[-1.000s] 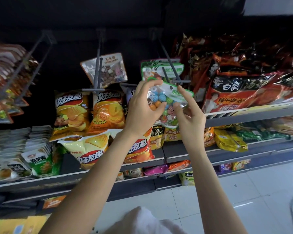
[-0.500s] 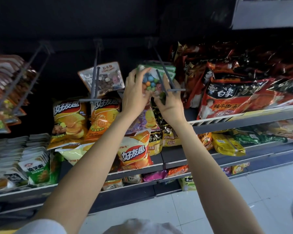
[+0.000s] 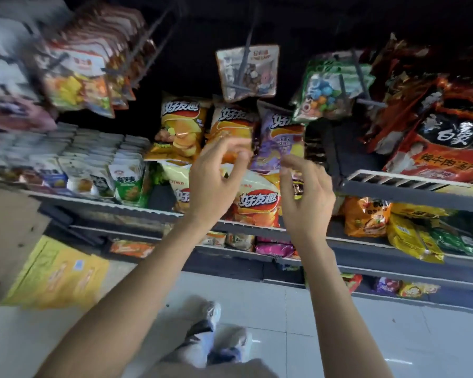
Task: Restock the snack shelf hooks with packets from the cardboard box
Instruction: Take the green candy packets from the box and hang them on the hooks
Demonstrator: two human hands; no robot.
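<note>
- Both hands are raised in front of the snack shelving, below the hooks, and neither holds anything.
- The left hand (image 3: 216, 175) has its fingers loosely spread and slightly bent, released, in front of the orange chip bags.
- The right hand (image 3: 306, 197) is likewise released, fingers relaxed and pointing up, just beside the left with a gap between them.
- The candy packet (image 3: 325, 91), green-topped with coloured balls showing through its clear front, hangs on the right hook (image 3: 362, 75), above and to the right of the hands and apart from them.
- A second packet (image 3: 247, 73) with a clear window hangs on the middle hook (image 3: 246, 50), to the left of the candy packet.
- Further left, a dense row of hanging packets (image 3: 93, 66) fills other hooks; this part is blurred.
- Orange and purple chip bags (image 3: 230, 126) stand on the shelf (image 3: 410, 186) behind the hands.
- Large red noodle packs (image 3: 445, 148) sit on the shelf at the right.
- The cardboard box (image 3: 8, 241) shows at the left edge, a brown flap, with a yellow sheet (image 3: 58, 274) on the floor next to it.
- The person's shoes (image 3: 216, 339) stand on the pale tiled floor (image 3: 421, 336) below.
</note>
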